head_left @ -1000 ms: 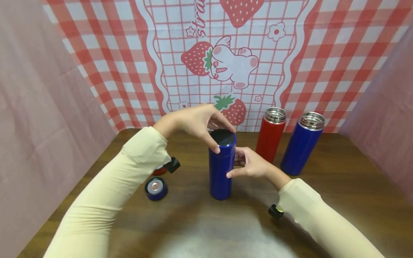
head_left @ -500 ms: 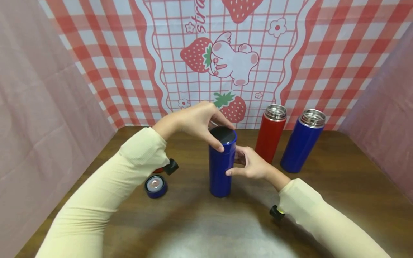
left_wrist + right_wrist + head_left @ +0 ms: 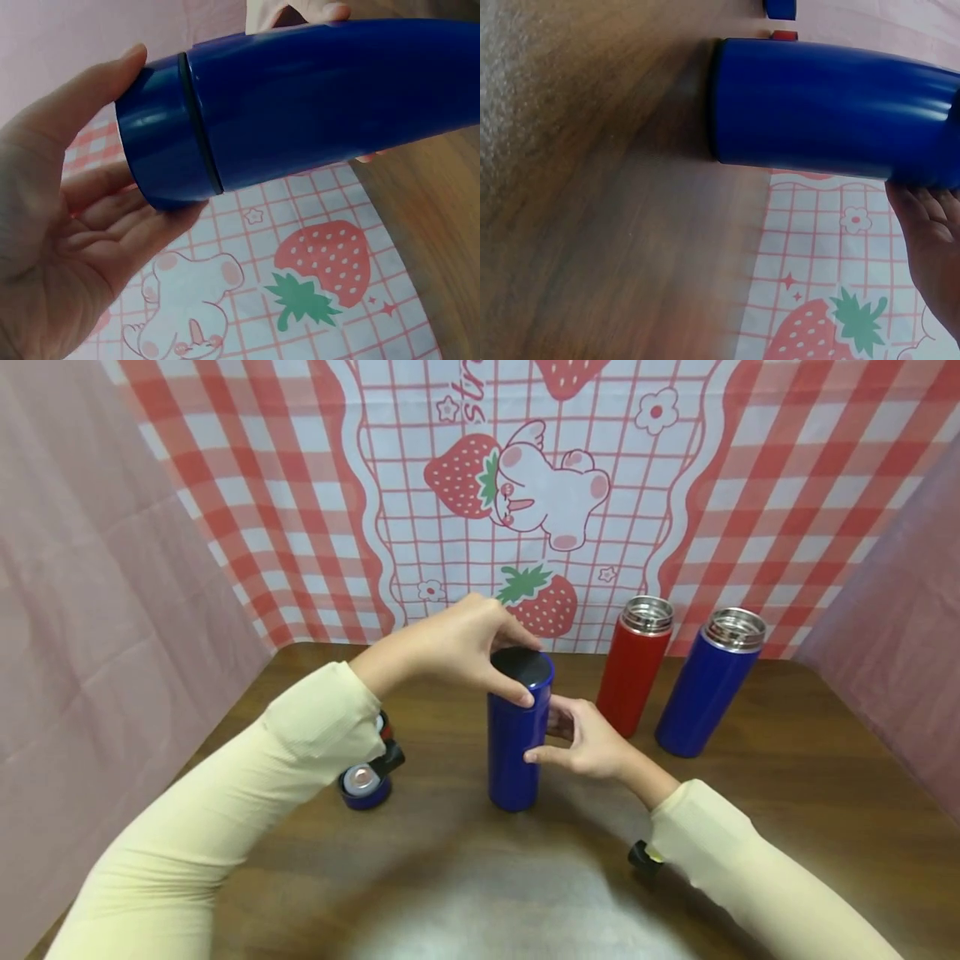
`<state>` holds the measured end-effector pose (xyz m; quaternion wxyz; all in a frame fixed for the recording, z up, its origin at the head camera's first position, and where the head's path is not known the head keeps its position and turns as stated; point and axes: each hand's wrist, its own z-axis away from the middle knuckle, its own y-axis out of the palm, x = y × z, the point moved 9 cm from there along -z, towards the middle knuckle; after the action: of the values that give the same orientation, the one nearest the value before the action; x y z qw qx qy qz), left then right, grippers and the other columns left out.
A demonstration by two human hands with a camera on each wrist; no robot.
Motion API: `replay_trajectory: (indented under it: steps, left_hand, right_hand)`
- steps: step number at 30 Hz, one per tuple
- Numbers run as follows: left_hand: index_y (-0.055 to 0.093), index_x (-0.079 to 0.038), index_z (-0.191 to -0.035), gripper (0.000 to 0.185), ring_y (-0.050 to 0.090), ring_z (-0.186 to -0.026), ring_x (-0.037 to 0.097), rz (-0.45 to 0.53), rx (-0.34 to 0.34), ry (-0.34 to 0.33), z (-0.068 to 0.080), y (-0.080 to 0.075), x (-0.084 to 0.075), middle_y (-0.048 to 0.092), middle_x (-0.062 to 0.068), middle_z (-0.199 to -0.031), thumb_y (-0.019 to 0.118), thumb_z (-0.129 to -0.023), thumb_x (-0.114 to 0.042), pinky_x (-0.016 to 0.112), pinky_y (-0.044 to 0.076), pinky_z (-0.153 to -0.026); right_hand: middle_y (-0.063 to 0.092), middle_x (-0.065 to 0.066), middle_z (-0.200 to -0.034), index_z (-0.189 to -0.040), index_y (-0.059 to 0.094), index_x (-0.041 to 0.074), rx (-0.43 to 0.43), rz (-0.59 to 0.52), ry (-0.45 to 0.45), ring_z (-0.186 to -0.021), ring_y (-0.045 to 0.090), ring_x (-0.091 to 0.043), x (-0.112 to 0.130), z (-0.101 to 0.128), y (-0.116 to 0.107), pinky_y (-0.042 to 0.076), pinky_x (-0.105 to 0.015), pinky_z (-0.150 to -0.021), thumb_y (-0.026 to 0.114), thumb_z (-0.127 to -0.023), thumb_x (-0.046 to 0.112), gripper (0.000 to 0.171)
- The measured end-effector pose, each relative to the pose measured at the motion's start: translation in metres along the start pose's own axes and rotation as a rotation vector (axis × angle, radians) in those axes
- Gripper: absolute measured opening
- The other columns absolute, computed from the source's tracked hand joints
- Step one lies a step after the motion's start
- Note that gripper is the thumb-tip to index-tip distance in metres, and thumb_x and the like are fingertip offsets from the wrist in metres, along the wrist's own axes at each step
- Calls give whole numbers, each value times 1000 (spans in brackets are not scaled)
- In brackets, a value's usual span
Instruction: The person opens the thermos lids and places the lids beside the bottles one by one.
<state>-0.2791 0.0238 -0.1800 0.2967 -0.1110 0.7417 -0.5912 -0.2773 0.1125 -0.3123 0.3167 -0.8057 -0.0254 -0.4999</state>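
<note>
A tall blue thermos (image 3: 512,768) stands upright on the table in the middle of the head view. Its blue lid (image 3: 161,139) has a black top and sits on the body, with a thin dark line between the two in the left wrist view. My left hand (image 3: 461,639) grips the lid from above, thumb on the near side and fingers at the back. Lower down, my right hand (image 3: 588,739) holds the body from the right, thumb in front; its other fingers are partly hidden behind the thermos. The right wrist view shows the lower body (image 3: 817,109) lying across the picture.
Behind my right hand stand a red thermos (image 3: 633,672) and a second blue thermos (image 3: 708,693), both lidless with steel necks showing. An upturned blue lid (image 3: 363,789) lies left, with a red one (image 3: 386,727) mostly hidden by my left sleeve. A checked strawberry cloth (image 3: 420,518) hangs behind.
My left thumb has slid rightward around the near side of the lid while its fingers shifted slightly left at the back. The right hand keeps its hold. The head view has tilted slightly.
</note>
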Motion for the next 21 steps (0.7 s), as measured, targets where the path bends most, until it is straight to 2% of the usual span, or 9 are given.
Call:
replay_trajectory:
  steps: [7, 15, 18, 21]
  left_hand:
    - [69, -7, -117, 59, 67, -83, 7, -49, -23, -60, 1, -3, -4, 75, 4, -106, 83, -71, -42, 20, 55, -72]
    - [71, -6, -114, 60, 69, -87, 10, -71, -55, -126, -1, -4, -4, 75, 6, -105, 83, -70, -45, 21, 57, -73]
    - [72, -5, -110, 58, 68, -81, 10, -80, -76, -145, -1, -4, -5, 75, 6, -100, 82, -70, -45, 20, 56, -68]
    - [75, -3, -99, 50, 64, -66, 9, -106, -108, -135, 0, -3, -10, 75, 5, -86, 81, -71, -45, 18, 53, -57]
  right_hand:
    - [67, -25, -115, -128, 52, -8, -32, -47, 36, -99, 66, 0, -1, 2, 2, 54, -23, -90, 78, -75, 1, 59]
    - [66, -24, -121, -132, 51, -6, -95, -27, 100, -110, 66, -31, -1, 4, -1, 54, -38, -94, 79, -75, 4, 64]
    - [64, -24, -123, -134, 50, -6, -124, -9, 124, -114, 64, -35, -2, 6, -2, 54, -40, -94, 79, -75, 6, 66]
    - [64, -24, -123, -134, 49, -6, -156, 12, 141, -114, 63, -36, -2, 8, -2, 54, -42, -94, 80, -75, 8, 68]
